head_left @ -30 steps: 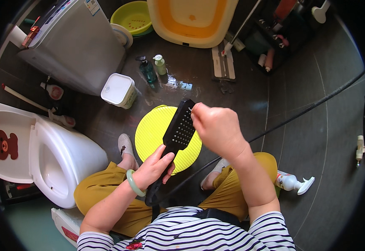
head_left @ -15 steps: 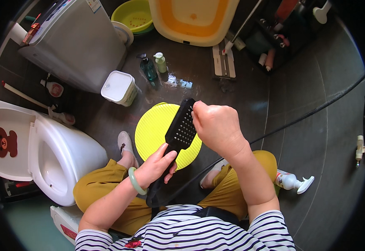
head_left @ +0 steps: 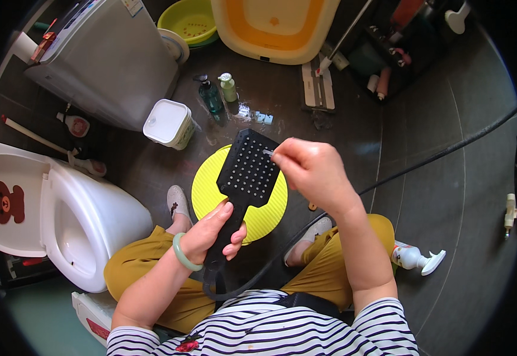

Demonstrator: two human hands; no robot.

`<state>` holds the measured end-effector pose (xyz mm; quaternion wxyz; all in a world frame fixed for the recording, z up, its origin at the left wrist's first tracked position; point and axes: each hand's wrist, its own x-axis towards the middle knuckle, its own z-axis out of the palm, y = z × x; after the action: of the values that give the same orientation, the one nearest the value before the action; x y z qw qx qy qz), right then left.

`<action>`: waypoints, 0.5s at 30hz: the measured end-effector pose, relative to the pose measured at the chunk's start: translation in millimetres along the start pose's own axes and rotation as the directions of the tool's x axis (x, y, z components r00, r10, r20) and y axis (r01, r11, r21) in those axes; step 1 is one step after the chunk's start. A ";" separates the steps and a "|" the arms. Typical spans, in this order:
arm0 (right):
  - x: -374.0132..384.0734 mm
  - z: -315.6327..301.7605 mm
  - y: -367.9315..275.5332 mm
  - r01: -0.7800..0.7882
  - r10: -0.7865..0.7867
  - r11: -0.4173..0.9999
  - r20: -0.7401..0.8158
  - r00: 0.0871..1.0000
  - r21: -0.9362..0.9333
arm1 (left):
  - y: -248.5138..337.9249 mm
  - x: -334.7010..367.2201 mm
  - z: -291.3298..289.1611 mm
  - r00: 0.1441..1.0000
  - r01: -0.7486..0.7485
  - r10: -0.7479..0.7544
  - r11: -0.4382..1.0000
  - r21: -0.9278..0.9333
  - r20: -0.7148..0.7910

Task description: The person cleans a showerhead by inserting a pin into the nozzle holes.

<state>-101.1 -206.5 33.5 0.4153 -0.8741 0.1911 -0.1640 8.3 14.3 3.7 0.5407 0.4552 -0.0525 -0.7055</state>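
Note:
A black square-faced handheld shower head (head_left: 248,169) is held up in front of me, its nozzle side showing rows of pale dots. My left hand (head_left: 210,232), with a pale green bangle at the wrist, is wrapped around its handle. A black hose (head_left: 229,295) bends away from the handle's lower end. My right hand (head_left: 310,169) pinches a small, thin, whitish piece (head_left: 268,152) against the nozzle face near its right edge. Its exact kind is too small to make out. Below the shower head is a round yellow ribbed lid or stool top (head_left: 208,184), partly covered.
A white lidded tub (head_left: 168,121), two pump bottles (head_left: 210,95) and a flat mop (head_left: 318,89) are ahead. On the left are a toilet (head_left: 86,219) and a grey machine (head_left: 104,59). A spray bottle (head_left: 409,256) lies right; the hose runs along that side.
The shower head has turned so its nozzle face shows more fully, and shifted slightly left. My right hand has come round to its face, and the whitish piece now shows.

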 end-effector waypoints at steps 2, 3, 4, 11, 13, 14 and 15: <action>2.3 -13.9 -5.6 -0.075 0.075 0.991 0.001 0.997 0.113 | -2.1 -0.1 -4.2 0.993 0.004 -0.004 1.000 0.002 0.119; 5.1 -16.1 -6.3 -0.097 0.093 0.982 0.029 0.995 0.164 | -3.8 -0.3 -6.4 0.987 -0.004 0.003 1.000 0.007 0.163; 6.1 -17.9 -6.6 -0.121 0.111 0.969 0.057 0.992 0.215 | -5.0 -1.2 -7.8 0.978 -0.012 0.008 1.000 0.015 0.208; 0.1 -9.2 -4.3 0.038 -0.037 0.998 -0.017 0.999 0.041 | -8.5 -1.6 -9.4 0.952 -0.016 0.030 0.999 -0.049 0.304; -0.2 -8.5 -4.3 0.051 -0.050 0.998 -0.023 0.998 0.033 | -8.6 -2.2 -8.3 0.951 -0.017 0.035 0.998 -0.060 0.308; -0.2 -8.3 -4.5 0.063 -0.062 0.998 -0.030 0.998 0.024 | -8.9 -2.3 -8.8 0.951 -0.018 0.036 0.998 -0.060 0.308; -0.2 -7.4 -4.0 0.064 -0.063 0.998 -0.030 0.998 0.024 | -9.4 -2.3 -9.7 0.951 -0.014 0.032 0.998 -0.060 0.308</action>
<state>-103.8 -209.0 41.1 0.4181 -0.8719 0.1674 -0.1924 8.3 24.1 -5.9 0.5469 0.3230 -0.1214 -0.7628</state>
